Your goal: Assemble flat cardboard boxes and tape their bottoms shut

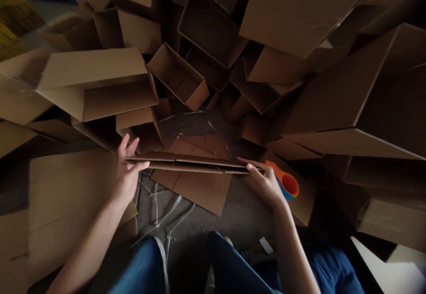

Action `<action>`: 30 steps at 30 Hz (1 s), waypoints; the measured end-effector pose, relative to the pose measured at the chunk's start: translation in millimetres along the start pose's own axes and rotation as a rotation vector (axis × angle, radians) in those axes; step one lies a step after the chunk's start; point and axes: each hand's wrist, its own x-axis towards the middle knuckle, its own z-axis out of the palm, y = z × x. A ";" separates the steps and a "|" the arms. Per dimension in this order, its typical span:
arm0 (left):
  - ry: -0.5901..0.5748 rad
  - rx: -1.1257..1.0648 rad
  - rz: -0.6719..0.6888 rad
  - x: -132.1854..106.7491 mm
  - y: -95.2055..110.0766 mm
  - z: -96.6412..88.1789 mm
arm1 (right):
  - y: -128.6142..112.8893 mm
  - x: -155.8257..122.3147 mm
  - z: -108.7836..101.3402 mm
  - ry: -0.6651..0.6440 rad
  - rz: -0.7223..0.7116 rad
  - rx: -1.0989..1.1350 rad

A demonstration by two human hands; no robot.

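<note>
A folded-flat cardboard box (196, 162) is held up edge-on in front of my knees, with a narrow dark gap between its layers. My left hand (129, 165) grips its left end, thumb on the near side and some fingers raised behind. At the other end my right hand (262, 176) pinches it between thumb and fingers. Just beyond the right hand is an orange and blue tape dispenser (288, 185), partly hidden by that hand. Below the held box, flat cardboard pieces (203, 192) lie on the floor.
Open cardboard boxes (100, 81) are piled in front and to the left. Larger boxes (333, 89) rise on the right. White strapping strips (158, 209) lie on the concrete floor (186, 236). A flattened carton (73, 205) is at my left, and dark blue cloth (333, 269) at lower right.
</note>
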 end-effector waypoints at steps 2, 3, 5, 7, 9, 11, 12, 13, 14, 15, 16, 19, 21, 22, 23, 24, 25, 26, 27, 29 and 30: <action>0.098 0.001 -0.026 2.3 -16.1 2.3 | 7.9 2.1 2.7 -0.116 0.024 -0.033; 0.153 0.001 -0.053 3.5 -24.4 3.1 | 11.2 2.9 4.8 -0.176 0.038 -0.044; 0.244 -0.016 -0.126 5.4 -39.3 2.7 | 14.4 3.6 9.1 -0.281 0.055 -0.057; 0.288 -0.045 -0.170 6.5 -50.0 -0.1 | 11.1 2.5 13.0 -0.339 0.048 -0.080; 0.289 -0.068 -0.181 6.7 -55.9 -4.0 | 2.0 0.2 17.5 -0.351 0.008 -0.127; 0.265 -0.079 -0.174 6.2 -58.4 -7.0 | -9.8 -2.3 24.9 -0.357 -0.056 -0.191; 0.249 -0.079 -0.167 5.8 -58.7 -7.7 | -15.5 -3.3 30.3 -0.366 -0.096 -0.228; 0.232 -0.076 -0.157 5.3 -58.8 -7.8 | -20.4 -4.0 36.8 -0.379 -0.139 -0.274; 0.212 -0.072 -0.146 4.7 -58.5 -7.5 | -24.4 -4.3 44.0 -0.388 -0.182 -0.326; 0.193 -0.067 -0.131 3.9 -57.9 -6.9 | -27.1 -4.3 51.5 -0.399 -0.222 -0.380; 0.172 -0.061 -0.112 2.7 -57.0 -6.0 | -28.6 -4.0 58.7 -0.406 -0.257 -0.431; 0.074 -0.028 -0.037 -2.3 -53.0 -3.2 | -27.7 -3.3 74.3 -0.379 -0.329 -0.561; 0.012 -0.002 0.000 -6.3 -49.9 -1.7 | -25.0 -3.9 78.3 -0.374 -0.352 -0.598; -0.010 0.006 0.008 -8.2 -48.4 -1.0 | -23.8 -4.7 78.9 -0.391 -0.361 -0.594; -0.022 0.009 0.013 -9.9 -47.0 -0.3 | -22.7 -5.7 79.1 -0.418 -0.372 -0.578; -0.030 0.009 0.017 -11.4 -45.6 0.4 | -22.0 -6.8 79.1 -0.448 -0.383 -0.557; -0.039 0.011 0.022 -12.7 -44.4 1.1 | -21.6 -7.7 79.1 -0.469 -0.393 -0.538; -0.049 0.016 0.029 -13.7 -43.2 1.8 | -21.6 -8.3 79.3 -0.477 -0.401 -0.528; -0.056 0.024 0.037 -14.5 -42.0 2.5 | -21.9 -8.6 79.5 -0.473 -0.404 -0.528; -0.068 0.041 0.044 -15.5 -39.8 3.8 | -23.4 -8.4 79.7 -0.443 -0.393 -0.552; -0.071 0.048 0.043 -15.8 -38.7 4.5 | -24.5 -8.0 79.6 -0.425 -0.391 -0.571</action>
